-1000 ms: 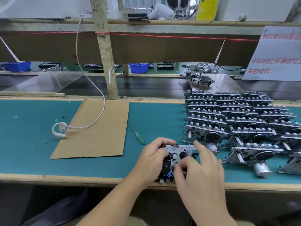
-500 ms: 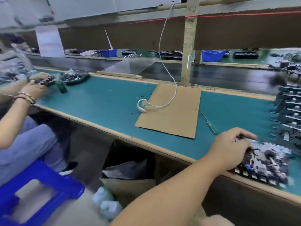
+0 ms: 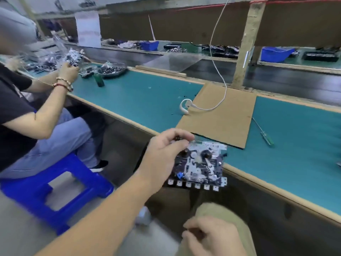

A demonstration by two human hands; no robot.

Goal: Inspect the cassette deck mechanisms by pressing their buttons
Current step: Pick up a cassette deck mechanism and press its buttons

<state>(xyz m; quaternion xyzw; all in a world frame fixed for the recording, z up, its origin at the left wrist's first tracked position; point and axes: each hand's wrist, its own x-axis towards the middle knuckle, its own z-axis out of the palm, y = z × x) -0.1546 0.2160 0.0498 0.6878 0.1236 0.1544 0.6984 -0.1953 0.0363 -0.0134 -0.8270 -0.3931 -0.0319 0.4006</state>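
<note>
So the cassette deck mechanism (image 3: 200, 163) had been lifted off the worktop (image 3: 295, 145) and was held out past its front edge, gripped by the left hand (image 3: 164, 154) along its left side. The right hand (image 3: 212, 237), which a second before was working the buttons, had been dropped to the lap, fingers loosely curled, nothing held. Pressing was probably finished on this one.

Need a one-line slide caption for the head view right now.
Left hand grips a cassette deck off the bench edge; right hand rests low.
</note>
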